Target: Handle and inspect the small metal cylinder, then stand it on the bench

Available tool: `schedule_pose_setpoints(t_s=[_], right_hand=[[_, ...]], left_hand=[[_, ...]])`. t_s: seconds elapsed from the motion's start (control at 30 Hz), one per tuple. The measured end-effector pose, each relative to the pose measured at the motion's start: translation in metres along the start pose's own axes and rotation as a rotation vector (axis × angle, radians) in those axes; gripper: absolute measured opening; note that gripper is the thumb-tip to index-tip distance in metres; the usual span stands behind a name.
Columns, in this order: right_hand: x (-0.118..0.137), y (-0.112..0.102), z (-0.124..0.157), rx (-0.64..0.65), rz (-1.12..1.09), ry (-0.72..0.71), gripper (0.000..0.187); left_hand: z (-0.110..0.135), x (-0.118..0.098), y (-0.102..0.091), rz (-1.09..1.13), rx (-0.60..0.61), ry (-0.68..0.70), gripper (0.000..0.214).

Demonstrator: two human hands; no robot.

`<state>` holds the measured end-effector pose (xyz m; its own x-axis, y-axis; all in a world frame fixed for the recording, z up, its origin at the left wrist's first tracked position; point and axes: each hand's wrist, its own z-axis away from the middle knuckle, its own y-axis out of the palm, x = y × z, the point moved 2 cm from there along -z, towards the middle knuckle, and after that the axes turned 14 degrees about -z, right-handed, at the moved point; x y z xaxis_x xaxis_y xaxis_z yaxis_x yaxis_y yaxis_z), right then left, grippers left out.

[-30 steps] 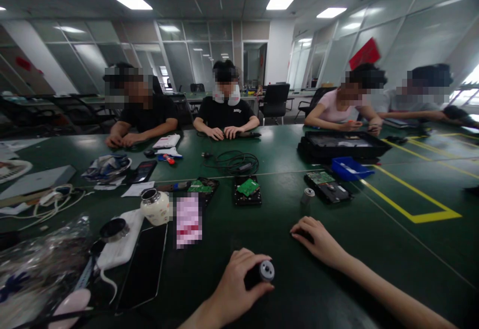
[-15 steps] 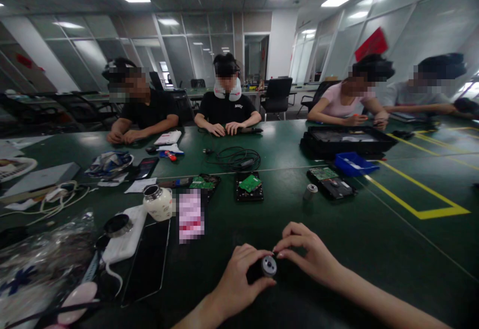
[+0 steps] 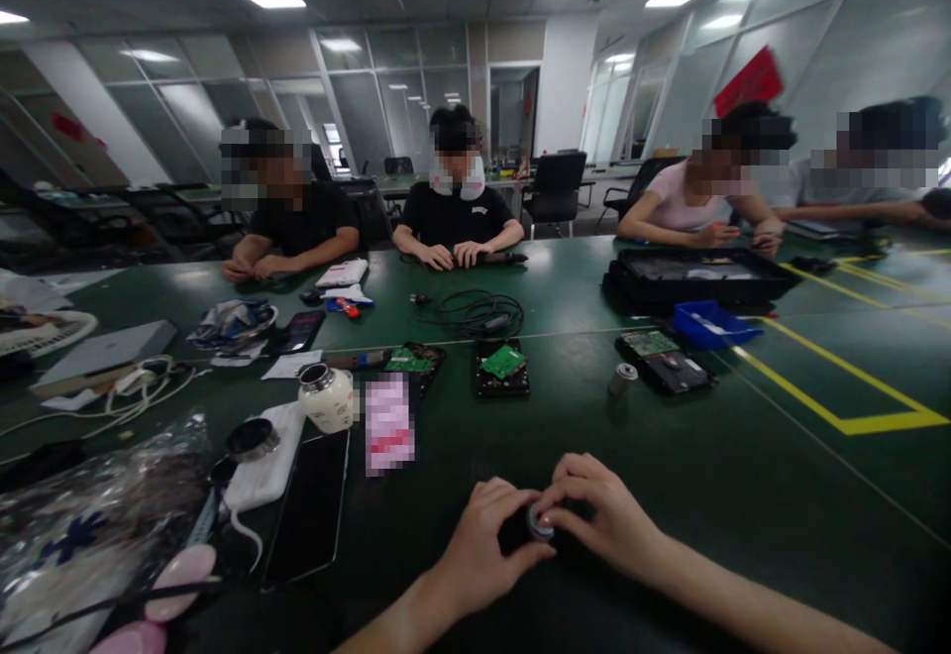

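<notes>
Between the thumb and fingers of my left hand (image 3: 486, 540) is a small round metal part (image 3: 540, 532), which looks like a little motor, its flat end turned up towards me. My right hand (image 3: 601, 505) has its thumb and index finger pinched together over that end, covering much of it. Whether a tiny piece is between those fingertips is too small to tell. A similar metal cylinder (image 3: 622, 380) stands on the table beyond my right hand.
Beyond my hands lie hard drives (image 3: 501, 377) with green boards, another hard drive (image 3: 664, 359), a blue tray (image 3: 713, 325) and a coiled cable (image 3: 482, 315). To the left are a tablet (image 3: 308, 505), a cream bottle (image 3: 327, 401) and plastic bags (image 3: 96, 525). Several people sit opposite.
My right fingers have moved left and down, from beside the metal part onto its end. My left hand keeps its hold. The whole view has shifted slightly.
</notes>
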<state>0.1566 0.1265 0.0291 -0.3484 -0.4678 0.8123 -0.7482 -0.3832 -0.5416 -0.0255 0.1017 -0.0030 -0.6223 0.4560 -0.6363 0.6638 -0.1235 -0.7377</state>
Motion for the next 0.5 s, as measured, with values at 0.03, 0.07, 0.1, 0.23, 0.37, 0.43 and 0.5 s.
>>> schedule_pose_setpoints(t_s=[0.03,0.07,0.1,0.23,0.37,0.43,0.5], right_hand=[[0.000,0.001,0.001,-0.009,-0.008,-0.004,0.013],[0.001,0.001,0.001,-0.020,-0.020,-0.006,0.012],[0.001,0.002,0.002,-0.033,-0.033,-0.005,0.011],[0.001,0.005,0.004,-0.055,-0.063,0.008,0.010],[0.003,0.008,0.004,-0.066,-0.045,0.038,0.006],[0.003,0.010,0.004,-0.074,-0.055,0.050,0.006],[0.001,0.011,0.004,-0.075,-0.070,0.059,0.008]], left_hand=[[0.000,0.000,0.000,-0.004,-0.001,0.001,0.037],[0.000,-0.001,0.000,-0.007,-0.001,0.001,0.037],[0.000,-0.002,-0.001,-0.010,-0.001,0.001,0.037],[0.001,-0.004,0.000,-0.013,0.008,0.013,0.036],[0.002,-0.002,0.000,0.006,0.011,0.044,0.034],[0.001,-0.004,-0.007,0.064,-0.013,0.062,0.039],[0.001,-0.015,-0.021,0.187,-0.097,0.059,0.044]])
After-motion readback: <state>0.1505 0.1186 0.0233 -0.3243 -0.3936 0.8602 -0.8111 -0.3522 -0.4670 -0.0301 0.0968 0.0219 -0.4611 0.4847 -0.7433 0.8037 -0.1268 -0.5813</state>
